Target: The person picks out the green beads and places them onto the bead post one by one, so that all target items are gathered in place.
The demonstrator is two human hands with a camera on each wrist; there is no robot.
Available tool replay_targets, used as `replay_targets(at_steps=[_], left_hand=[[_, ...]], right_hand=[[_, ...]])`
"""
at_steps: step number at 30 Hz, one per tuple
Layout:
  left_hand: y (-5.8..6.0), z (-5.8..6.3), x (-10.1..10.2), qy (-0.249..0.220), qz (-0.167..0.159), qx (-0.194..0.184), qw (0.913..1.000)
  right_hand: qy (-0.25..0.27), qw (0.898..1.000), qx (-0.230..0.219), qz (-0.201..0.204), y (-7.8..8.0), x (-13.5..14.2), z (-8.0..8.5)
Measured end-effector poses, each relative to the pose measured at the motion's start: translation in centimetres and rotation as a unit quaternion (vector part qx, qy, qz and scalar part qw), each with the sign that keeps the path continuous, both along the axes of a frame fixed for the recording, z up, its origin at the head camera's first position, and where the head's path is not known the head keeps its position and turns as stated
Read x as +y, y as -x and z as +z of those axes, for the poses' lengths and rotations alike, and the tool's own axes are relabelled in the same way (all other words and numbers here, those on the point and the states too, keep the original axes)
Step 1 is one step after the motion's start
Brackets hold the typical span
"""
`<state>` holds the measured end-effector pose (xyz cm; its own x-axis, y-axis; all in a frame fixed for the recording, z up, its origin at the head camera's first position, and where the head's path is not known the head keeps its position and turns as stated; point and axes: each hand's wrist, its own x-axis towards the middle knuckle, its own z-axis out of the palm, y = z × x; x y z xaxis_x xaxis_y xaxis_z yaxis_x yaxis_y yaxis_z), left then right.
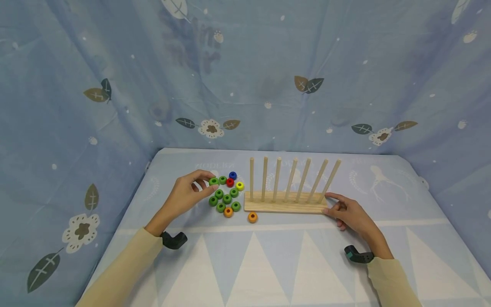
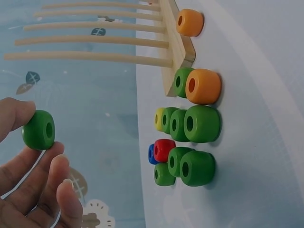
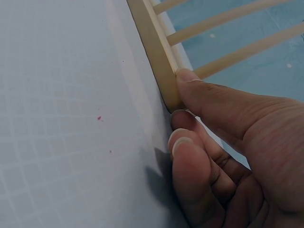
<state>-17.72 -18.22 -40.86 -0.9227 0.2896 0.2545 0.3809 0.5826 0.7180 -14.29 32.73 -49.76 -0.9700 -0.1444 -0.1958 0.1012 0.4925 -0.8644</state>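
Observation:
My left hand [image 1: 186,192] pinches a green bead [image 2: 38,130] between thumb and fingertips, raised over the left side of the bead group. The bead is rounded, with a hole through it. At the right end of a wooden peg rack [image 1: 284,207], my right hand [image 1: 353,216] grips the base, thumb on the front corner and index finger round the back one. In the right wrist view, the thumb [image 3: 209,97] presses the base's edge while the other fingers curl below. Several upright pegs stand in a row along the rack.
Left of the rack lie several green beads [image 1: 227,199], a blue bead [image 1: 232,175], a red bead [image 1: 229,182], a yellow bead [image 1: 240,186] and an orange bead [image 1: 228,212]. Another orange bead [image 1: 252,217] sits before the rack's left end. A patterned cloth [image 1: 245,85] hangs behind the table.

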Motion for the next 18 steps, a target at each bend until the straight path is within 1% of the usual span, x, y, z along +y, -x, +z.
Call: replay_targets(at_steps=[11, 18], left_hand=[[0.32, 0.33, 0.37, -0.005, -0.014, 0.012, 0.9998], [0.35, 0.45, 0.70, -0.002, -0.021, 0.011, 0.9997]], right_hand=[[-0.003, 1.000, 0.003, -0.003, 0.03, 0.04, -0.09], [-0.003, 1.000, -0.006, -0.005, -0.10, -0.08, 0.06]])
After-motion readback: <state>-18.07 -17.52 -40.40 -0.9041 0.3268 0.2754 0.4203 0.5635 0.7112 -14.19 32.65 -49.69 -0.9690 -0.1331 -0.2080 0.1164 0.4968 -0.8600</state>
